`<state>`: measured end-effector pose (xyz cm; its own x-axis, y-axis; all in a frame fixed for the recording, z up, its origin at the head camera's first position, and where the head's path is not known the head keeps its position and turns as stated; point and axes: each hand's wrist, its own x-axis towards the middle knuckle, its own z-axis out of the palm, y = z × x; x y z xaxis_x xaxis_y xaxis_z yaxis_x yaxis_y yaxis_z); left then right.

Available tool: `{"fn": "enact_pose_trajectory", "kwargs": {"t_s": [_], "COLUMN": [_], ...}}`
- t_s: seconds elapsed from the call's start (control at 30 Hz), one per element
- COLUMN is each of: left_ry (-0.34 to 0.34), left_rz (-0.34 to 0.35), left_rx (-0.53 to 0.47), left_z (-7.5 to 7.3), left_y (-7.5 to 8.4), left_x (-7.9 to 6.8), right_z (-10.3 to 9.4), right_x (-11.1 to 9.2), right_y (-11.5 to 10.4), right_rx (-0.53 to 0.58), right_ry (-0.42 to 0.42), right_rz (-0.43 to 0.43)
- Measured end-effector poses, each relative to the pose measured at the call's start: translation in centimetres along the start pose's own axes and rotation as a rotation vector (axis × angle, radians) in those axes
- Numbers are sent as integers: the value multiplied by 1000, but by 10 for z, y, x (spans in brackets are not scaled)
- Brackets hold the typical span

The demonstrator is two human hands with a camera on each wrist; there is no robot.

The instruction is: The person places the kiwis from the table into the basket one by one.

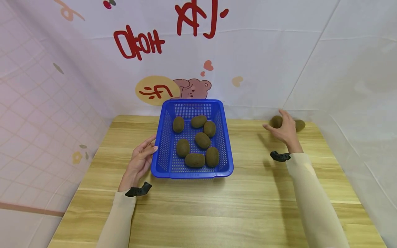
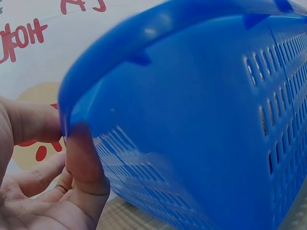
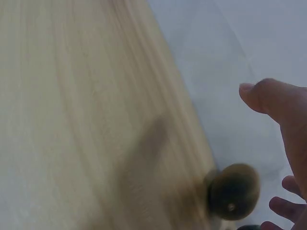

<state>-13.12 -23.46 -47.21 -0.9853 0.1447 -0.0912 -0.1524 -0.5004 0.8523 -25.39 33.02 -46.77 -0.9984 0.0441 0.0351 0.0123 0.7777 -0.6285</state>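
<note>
A blue plastic basket [image 1: 227, 148] with several brown kiwis [image 1: 194, 160] inside is at the middle of the table. At its left side, my left hand [image 1: 141, 162] pinches the rim [image 2: 144, 33] between thumb and fingers, as the left wrist view shows close up. My right hand [image 1: 283, 130] is at the back right of the table, over two more kiwis. One kiwi [image 1: 275, 121] lies between its spread thumb and fingers; the other kiwi [image 1: 299, 125] is partly behind the hand. In the right wrist view the thumb stands apart from the near kiwi [image 3: 235, 191].
The wooden table [image 1: 192, 213] ends at the back against a white printed cloth [image 1: 263, 62]. More cloth hangs along the left and right sides. The back right kiwis lie close to the cloth at the table's rear edge.
</note>
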Motion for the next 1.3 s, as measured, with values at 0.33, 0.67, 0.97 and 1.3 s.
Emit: {"fn": "enact_pose_trajectory", "kwargs": {"t_s": [0.33, 0.67, 0.97, 1.3], "left_ry": [6, -4, -3, -9], "left_rz": [0, 2, 10, 10], "left_rx": [-1, 21, -6, -1], "left_z": [-1, 2, 0, -1], "left_y": [-1, 0, -3, -1], "left_x": [-1, -2, 1, 0], "right_z": [5, 9, 14, 14], "right_x": [8, 14, 14, 12], "right_y": [15, 23, 28, 25], "right_rx": [5, 6, 14, 10], "right_ry": [-19, 15, 50, 56], "right_rz": [49, 81, 89, 47]}}
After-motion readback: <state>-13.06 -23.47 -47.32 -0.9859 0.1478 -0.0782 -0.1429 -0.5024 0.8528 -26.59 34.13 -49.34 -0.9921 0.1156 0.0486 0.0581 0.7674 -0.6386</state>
